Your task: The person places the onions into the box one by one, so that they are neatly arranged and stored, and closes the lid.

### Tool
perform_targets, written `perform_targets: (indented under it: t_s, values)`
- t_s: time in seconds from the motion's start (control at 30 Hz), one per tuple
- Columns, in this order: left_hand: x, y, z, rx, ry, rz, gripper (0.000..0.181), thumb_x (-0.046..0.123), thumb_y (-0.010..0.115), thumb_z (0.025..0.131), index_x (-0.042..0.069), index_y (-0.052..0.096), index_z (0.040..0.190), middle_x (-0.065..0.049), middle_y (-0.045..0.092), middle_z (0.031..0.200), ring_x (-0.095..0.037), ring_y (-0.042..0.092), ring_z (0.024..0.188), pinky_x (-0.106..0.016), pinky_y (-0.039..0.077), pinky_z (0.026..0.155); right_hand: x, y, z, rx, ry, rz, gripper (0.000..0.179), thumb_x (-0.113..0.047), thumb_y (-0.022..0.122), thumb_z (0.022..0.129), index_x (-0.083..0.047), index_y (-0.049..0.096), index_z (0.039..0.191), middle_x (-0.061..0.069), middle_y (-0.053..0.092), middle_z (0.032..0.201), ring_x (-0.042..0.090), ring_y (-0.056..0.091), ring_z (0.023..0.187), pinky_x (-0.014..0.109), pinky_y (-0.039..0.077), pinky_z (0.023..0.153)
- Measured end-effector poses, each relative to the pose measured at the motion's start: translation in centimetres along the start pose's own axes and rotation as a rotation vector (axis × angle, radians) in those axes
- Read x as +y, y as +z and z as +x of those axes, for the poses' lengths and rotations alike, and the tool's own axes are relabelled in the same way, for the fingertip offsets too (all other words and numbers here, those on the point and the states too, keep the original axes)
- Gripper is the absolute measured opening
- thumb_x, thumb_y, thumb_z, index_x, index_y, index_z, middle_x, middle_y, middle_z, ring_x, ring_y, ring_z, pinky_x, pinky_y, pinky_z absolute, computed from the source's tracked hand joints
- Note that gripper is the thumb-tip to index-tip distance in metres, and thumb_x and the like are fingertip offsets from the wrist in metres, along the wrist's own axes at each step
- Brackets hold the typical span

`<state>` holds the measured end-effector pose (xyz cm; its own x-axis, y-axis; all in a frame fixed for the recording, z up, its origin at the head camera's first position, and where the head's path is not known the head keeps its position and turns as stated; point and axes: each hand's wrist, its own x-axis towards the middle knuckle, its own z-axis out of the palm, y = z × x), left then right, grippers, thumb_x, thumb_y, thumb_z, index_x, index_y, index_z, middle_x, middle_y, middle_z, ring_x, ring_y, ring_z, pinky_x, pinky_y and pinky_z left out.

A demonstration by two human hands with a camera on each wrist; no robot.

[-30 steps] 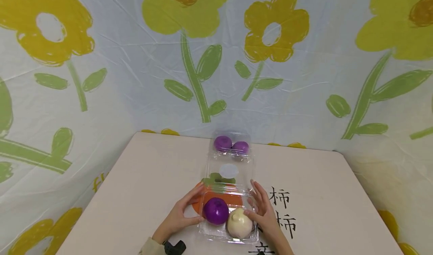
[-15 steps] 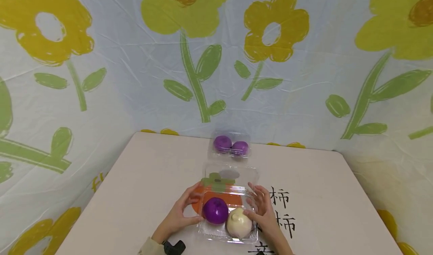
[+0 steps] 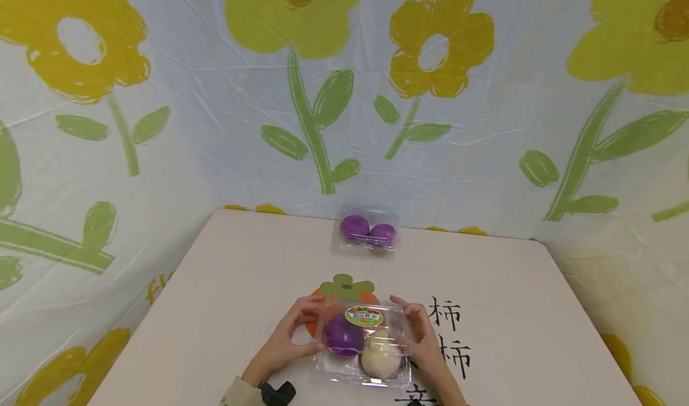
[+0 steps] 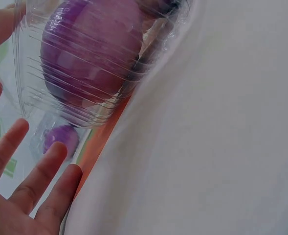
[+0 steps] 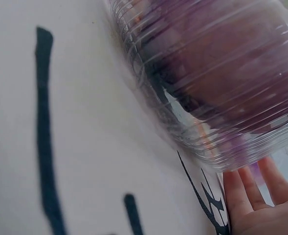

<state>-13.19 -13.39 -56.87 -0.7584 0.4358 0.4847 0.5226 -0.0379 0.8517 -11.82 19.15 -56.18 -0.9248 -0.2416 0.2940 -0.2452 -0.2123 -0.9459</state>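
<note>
A clear plastic clamshell box [image 3: 363, 373] lies at the near middle of the table, over part of an orange persimmon print [image 3: 313, 328]. Its lid with an oval label [image 3: 363, 316] is down over a purple onion [image 3: 343, 336] and a white onion [image 3: 381, 355]. My left hand [image 3: 287, 337] holds the box's left side, thumb at the near part and fingers farther back; several of these fingers [image 4: 38, 188] look spread in the left wrist view. At the box's right side, my right hand [image 3: 425, 340] grips the edge; its thumb is partly hidden behind clear plastic.
A second clear box [image 3: 368, 246] with two purple onions [image 3: 354, 229] stands at the table's far edge. Black characters [image 3: 454, 352] are printed on the pale table cover [image 3: 258, 256]. A flowered cloth [image 3: 215, 125] hangs behind and at both sides.
The lid has swung from lying back on the far side, through a raised position, down over the two onions. Both hands stay at the box's sides, with right fingers shifting slightly.
</note>
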Motion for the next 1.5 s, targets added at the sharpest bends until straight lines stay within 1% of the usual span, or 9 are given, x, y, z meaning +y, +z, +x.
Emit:
perform_targets:
  t_s: [0.2,0.4,0.47,0.7,0.93,1.07,1.23,1.33,1.5]
  values:
    - [-0.40,-0.02,-0.12,-0.010,-0.014,0.009,0.052,0.002,0.078,0.080,0.005,0.052,0.125,-0.026,0.039,0.148,-0.028,0.042,0.136,-0.041,0.048,0.100,-0.22,0.18,0.02,0.022,0.021,-0.003,0.046,0.016,0.066,0.081,0.014,0.032,0.111,0.034,0.037,0.147,0.020,0.048,0.133,0.025,0.038,0.108]
    - [-0.05,-0.10,-0.01,-0.031,0.003,0.010,0.042,-0.004,0.059,0.086,0.004,0.051,0.126,-0.026,0.041,0.147,-0.025,0.043,0.137,-0.042,0.047,0.100,-0.39,0.36,-0.05,0.052,0.047,-0.005,0.045,0.016,0.067,0.080,0.013,0.033,0.110,0.034,0.039,0.146,0.021,0.052,0.127,0.026,0.041,0.106]
    - [0.14,-0.10,0.05,-0.031,-0.004,0.010,0.041,-0.002,0.057,0.086,0.004,0.051,0.126,-0.025,0.042,0.146,-0.024,0.043,0.136,-0.043,0.047,0.100,-0.35,0.31,-0.10,0.055,0.063,-0.009,0.045,0.014,0.068,0.080,0.011,0.034,0.110,0.032,0.040,0.147,0.021,0.053,0.127,0.027,0.042,0.106]
    - [-0.16,-0.07,-0.04,-0.028,-0.031,0.025,0.046,0.008,0.069,0.085,0.007,0.052,0.127,-0.024,0.042,0.147,-0.025,0.049,0.130,-0.040,0.048,0.100,-0.06,0.07,-0.16,0.020,0.042,0.001,0.042,0.014,0.066,0.083,0.011,0.034,0.111,0.034,0.039,0.146,0.021,0.053,0.128,0.028,0.042,0.106]
    - [-0.20,-0.04,-0.07,-0.022,-0.032,0.028,0.046,0.008,0.071,0.084,0.006,0.052,0.126,-0.025,0.043,0.145,-0.027,0.045,0.134,-0.043,0.048,0.101,0.13,-0.02,-0.09,-0.005,-0.010,0.040,0.035,0.015,0.058,0.085,0.013,0.032,0.109,0.038,0.040,0.142,0.018,0.050,0.131,0.025,0.037,0.109]
    - [-0.31,-0.03,-0.16,-0.021,-0.037,0.036,0.046,0.008,0.070,0.084,0.007,0.052,0.127,-0.022,0.044,0.145,-0.027,0.046,0.134,-0.045,0.047,0.102,0.00,-0.06,-0.17,0.009,0.036,0.087,0.031,0.018,0.047,0.082,0.006,0.039,0.109,0.029,0.047,0.143,0.020,0.050,0.130,0.026,0.040,0.107]
    - [-0.11,-0.07,-0.17,-0.021,-0.057,0.033,0.046,0.009,0.071,0.085,0.007,0.052,0.127,-0.018,0.045,0.146,-0.026,0.046,0.134,-0.044,0.046,0.103,-0.17,-0.14,-0.51,-0.001,0.068,0.210,0.040,0.012,0.030,0.080,-0.003,0.045,0.114,0.018,0.051,0.143,0.029,0.048,0.131,0.034,0.040,0.107]
    - [0.08,-0.11,-0.16,-0.022,-0.059,0.026,0.047,0.010,0.072,0.084,0.006,0.052,0.126,-0.018,0.045,0.146,-0.025,0.046,0.134,-0.044,0.046,0.103,-0.11,-0.18,-0.56,-0.012,0.050,0.211,0.038,0.011,0.029,0.083,-0.002,0.045,0.114,0.014,0.054,0.141,0.027,0.049,0.131,0.033,0.038,0.108]
    - [0.24,-0.06,-0.08,-0.028,-0.049,0.020,0.049,0.007,0.073,0.082,0.005,0.052,0.126,-0.018,0.045,0.146,-0.026,0.046,0.133,-0.043,0.046,0.102,-0.15,-0.22,-0.47,-0.021,0.002,0.149,0.035,0.014,0.034,0.078,0.007,0.040,0.112,0.013,0.055,0.139,0.020,0.052,0.128,0.029,0.040,0.106]
